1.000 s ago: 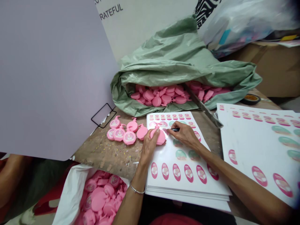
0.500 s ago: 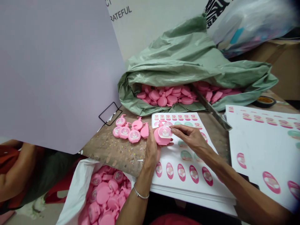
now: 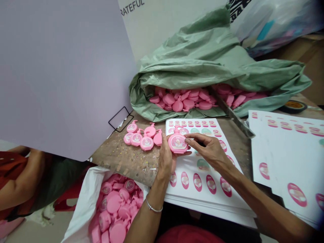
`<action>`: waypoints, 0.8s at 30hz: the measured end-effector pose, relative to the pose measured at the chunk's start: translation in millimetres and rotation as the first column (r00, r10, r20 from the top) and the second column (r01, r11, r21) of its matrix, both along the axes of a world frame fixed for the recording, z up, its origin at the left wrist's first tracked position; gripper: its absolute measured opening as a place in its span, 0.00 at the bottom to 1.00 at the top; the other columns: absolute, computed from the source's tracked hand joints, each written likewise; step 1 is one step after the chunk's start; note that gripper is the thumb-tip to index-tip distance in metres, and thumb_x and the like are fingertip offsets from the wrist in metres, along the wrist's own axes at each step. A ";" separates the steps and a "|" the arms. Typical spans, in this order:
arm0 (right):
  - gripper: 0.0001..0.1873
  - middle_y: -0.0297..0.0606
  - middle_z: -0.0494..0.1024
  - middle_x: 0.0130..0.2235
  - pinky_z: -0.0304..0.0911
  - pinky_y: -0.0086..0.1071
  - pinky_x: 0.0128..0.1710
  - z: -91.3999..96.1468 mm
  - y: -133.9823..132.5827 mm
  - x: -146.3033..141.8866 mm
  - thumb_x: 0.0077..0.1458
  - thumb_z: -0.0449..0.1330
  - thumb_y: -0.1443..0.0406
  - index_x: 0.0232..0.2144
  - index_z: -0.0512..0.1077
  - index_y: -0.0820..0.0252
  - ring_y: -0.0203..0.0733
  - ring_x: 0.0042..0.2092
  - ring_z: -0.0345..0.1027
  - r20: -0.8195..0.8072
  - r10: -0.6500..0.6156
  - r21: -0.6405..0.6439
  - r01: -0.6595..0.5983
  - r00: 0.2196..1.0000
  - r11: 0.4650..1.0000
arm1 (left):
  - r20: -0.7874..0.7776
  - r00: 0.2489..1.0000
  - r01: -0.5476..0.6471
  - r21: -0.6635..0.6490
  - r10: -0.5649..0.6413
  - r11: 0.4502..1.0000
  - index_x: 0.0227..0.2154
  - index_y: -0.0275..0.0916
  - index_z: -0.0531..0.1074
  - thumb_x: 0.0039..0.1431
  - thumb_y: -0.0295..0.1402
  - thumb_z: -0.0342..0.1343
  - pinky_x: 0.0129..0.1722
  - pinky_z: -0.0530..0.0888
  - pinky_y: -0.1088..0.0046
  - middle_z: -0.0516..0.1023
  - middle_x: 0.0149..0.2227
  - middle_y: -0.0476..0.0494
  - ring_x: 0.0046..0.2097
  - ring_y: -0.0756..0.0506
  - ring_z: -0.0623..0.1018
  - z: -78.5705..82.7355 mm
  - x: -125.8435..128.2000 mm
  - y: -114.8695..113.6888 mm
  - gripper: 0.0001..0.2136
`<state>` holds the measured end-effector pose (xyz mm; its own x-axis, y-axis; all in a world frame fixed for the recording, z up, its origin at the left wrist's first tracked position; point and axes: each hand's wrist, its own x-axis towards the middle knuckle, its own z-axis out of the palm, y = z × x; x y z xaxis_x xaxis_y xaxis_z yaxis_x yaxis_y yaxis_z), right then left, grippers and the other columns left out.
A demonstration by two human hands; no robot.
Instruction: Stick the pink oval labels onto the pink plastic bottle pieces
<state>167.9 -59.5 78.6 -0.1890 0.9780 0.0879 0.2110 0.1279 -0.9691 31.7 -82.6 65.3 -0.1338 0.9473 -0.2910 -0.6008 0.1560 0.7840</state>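
The label (image 3: 178,142) now lies flat, seemingly placed, on the pink pump bottle (image 3: 178,151) my left hand (image 3: 167,157) grips; my right hand's (image 3: 209,147) pinch I cannot tell.

the left forearm (image 3: 145,221) crosses the front edge of the worktop (image 3: 121,157), wrist nearly straight, the left hand (image 3: 167,155) cupped in a grip, its thumb up along the near side; the right forearm (image 3: 260,197) slants in over the worktop's front right part, the right hand (image 3: 211,150) pointing leftward, thumb and index fingertips close together beside the left hand's fingers
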 end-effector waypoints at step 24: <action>0.17 0.33 0.72 0.25 0.59 0.28 0.24 -0.6 0.5 -0.7 0.49 0.63 0.53 0.34 0.78 0.61 0.33 0.25 0.64 0.032 -0.030 0.068 0.028 0.999 0.997 | 0.015 1.000 -0.007 -0.004 0.007 1.000 0.44 0.36 0.72 0.63 0.52 0.43 0.36 0.80 0.63 0.79 0.41 0.39 0.42 0.41 0.80 2.2 -0.1 0.5 0.24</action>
<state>167.1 -59.0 77.9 -0.1648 0.9751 0.1485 0.2471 0.1865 -0.9509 31.6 -82.1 67.4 -0.1359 0.9454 -0.2964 -0.6132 0.1547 0.7746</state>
